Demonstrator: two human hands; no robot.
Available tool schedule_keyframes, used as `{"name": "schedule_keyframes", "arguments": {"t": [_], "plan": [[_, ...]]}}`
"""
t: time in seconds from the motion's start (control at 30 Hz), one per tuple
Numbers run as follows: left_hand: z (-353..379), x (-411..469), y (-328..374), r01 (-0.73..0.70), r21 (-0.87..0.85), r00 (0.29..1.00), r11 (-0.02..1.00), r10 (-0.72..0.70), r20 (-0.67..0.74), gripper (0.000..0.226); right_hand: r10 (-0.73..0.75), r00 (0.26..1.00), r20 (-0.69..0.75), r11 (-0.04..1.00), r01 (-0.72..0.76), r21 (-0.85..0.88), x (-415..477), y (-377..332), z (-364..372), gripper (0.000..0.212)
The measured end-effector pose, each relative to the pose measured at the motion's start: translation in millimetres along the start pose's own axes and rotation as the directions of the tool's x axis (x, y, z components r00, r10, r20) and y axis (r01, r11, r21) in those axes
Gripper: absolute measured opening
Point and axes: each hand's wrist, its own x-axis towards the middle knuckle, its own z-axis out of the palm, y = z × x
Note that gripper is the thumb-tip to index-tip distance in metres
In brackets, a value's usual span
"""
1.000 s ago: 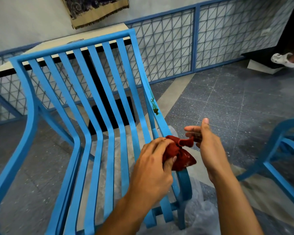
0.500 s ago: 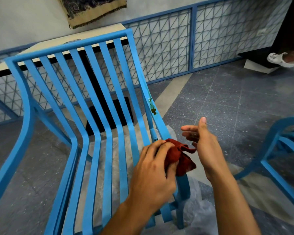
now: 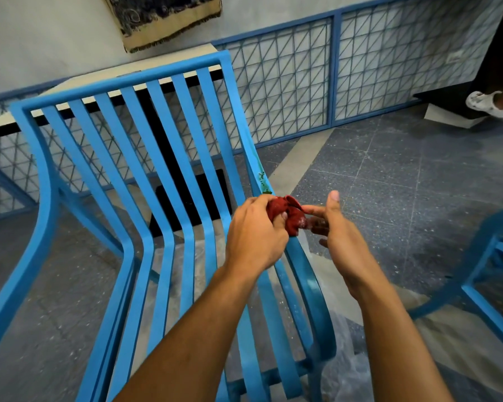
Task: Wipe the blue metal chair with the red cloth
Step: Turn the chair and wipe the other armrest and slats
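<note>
Both of your hands sat higher on the chair's right edge rail than they had 1 second before. Your left hand (image 3: 254, 236) had carried the red cloth (image 3: 288, 211) up the rail until it lay just below the green stain (image 3: 262, 181), where earlier it had been well down toward the seat. Its fingers (image 3: 269, 200) were curled tight around the bunched cloth, pressing it against the rail. Your right hand (image 3: 339, 242) had closed in too: 1 fingertip now touched the cloth's free corner, though the hand stayed open, thumb up, gripping nothing.

The blue metal chair (image 3: 169, 181) showed more of its front than before, its top bar lower in the view. It was made of flat painted slats, smooth and slightly glossy, running down the back, bending sharply at the seat and running forward. The right rail curved over at the front in a rounded lip, and pale dusty flecks marked it and the neighbouring slat. The cloth was crumpled into soft folds, deep red and matt.

Behind the chair stood a table (image 3: 105, 79) with a pale top and dark edge, against a blue-framed wire mesh panel (image 3: 285, 79) of fine diagonal grid. The floor (image 3: 404, 184) was speckled grey tile. A second blue chair (image 3: 488, 256) showed at the right edge.
</note>
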Motion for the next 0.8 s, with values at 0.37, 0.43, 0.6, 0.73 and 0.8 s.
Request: {"name": "schedule_keyframes", "arguments": {"t": [0.37,0.43,0.6,0.73,0.8], "plan": [[-11,-12,-19,-0.125,-0.102,0.99,0.987,0.13,0.047,0.025,0.034,0.997,0.066,0.998,-0.037,0.044,28,4,7,0.078],[-14,3,-21,-0.062,-0.203,0.998,0.977,0.061,-0.009,0.021,0.035,0.998,0.061,0.998,-0.038,0.057,30,5,4,0.082],[-18,63,-13,0.05,-0.324,0.982,0.945,-0.105,-0.155,0.019,0.028,0.999,0.041,0.997,-0.03,0.067,30,6,2,0.078],[-6,98,-7,0.029,-0.22,0.988,0.975,-0.061,-0.14,0.026,0.032,0.999,0.034,0.999,-0.034,0.042,31,9,3,0.078],[0,106,-5,0.017,-0.13,0.995,0.991,-0.029,-0.095,0.027,0.032,0.998,0.045,0.999,-0.033,0.029,32,10,3,0.08]]}}
